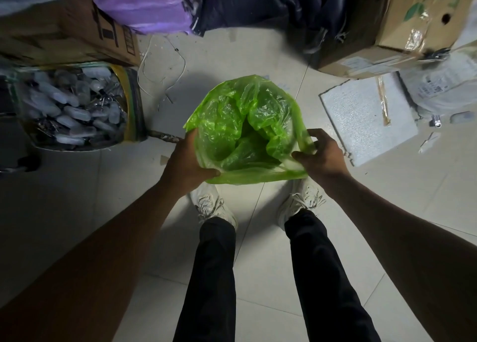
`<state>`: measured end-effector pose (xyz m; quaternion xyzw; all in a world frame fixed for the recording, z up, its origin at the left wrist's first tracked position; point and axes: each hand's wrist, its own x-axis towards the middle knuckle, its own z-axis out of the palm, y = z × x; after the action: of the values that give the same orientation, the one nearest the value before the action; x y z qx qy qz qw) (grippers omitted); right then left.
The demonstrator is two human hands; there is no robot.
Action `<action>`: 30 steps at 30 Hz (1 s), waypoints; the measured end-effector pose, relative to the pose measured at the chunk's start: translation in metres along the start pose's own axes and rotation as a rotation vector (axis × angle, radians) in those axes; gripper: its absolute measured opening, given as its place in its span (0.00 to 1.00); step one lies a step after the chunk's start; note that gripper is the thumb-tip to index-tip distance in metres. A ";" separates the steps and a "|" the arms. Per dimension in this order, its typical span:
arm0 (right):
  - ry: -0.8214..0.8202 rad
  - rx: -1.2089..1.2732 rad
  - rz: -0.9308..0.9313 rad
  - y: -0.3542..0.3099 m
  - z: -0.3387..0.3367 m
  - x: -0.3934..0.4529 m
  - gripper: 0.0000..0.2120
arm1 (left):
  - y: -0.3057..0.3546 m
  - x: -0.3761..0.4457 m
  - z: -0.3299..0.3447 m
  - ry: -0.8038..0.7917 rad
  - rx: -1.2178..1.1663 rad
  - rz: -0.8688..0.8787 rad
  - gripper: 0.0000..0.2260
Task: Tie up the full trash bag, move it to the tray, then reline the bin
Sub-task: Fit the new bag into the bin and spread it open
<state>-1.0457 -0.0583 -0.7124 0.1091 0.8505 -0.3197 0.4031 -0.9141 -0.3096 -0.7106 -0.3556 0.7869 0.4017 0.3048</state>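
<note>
A translucent green trash bag (242,125) stands open on the floor in front of my feet, its mouth wide and its plastic crumpled inward. The bin itself is hidden under the bag. My left hand (188,161) grips the bag's near-left rim, thumb on the front edge. On the right side, my right hand (320,153) pinches a stretched strip of the rim between thumb and fingers. No tray is in view.
A box of clear plastic bottles (74,106) stands at the left. Cardboard boxes (402,26), a purple bag (144,3) and a dark bag (260,3) line the far side. White foam sheet (366,117) lies at the right. Loose wire (165,65) lies on the tiles.
</note>
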 end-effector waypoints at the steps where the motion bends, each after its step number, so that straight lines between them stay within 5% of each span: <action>1: 0.005 -0.034 0.010 0.002 0.003 0.001 0.20 | -0.003 0.000 0.003 -0.008 0.011 0.007 0.50; 9: 0.016 -0.142 0.170 0.006 0.024 0.020 0.09 | -0.015 0.016 0.005 -0.022 -0.167 -0.091 0.40; 13: 0.056 -0.073 0.202 0.005 0.021 0.018 0.14 | -0.010 0.016 -0.005 -0.036 -0.257 -0.092 0.31; 17: 0.064 0.077 0.247 0.000 0.017 0.005 0.21 | -0.007 0.006 -0.006 0.185 -0.119 -0.101 0.33; 23: -0.051 -0.043 0.258 0.017 0.026 0.000 0.20 | -0.012 -0.003 0.010 0.014 -0.050 -0.174 0.34; 30: 0.036 -0.152 0.165 0.012 0.027 0.022 0.16 | -0.015 0.019 0.017 0.058 0.050 -0.128 0.20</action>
<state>-1.0380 -0.0675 -0.7468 0.1537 0.8676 -0.2178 0.4198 -0.9094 -0.3079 -0.7398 -0.4089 0.7808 0.3513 0.3159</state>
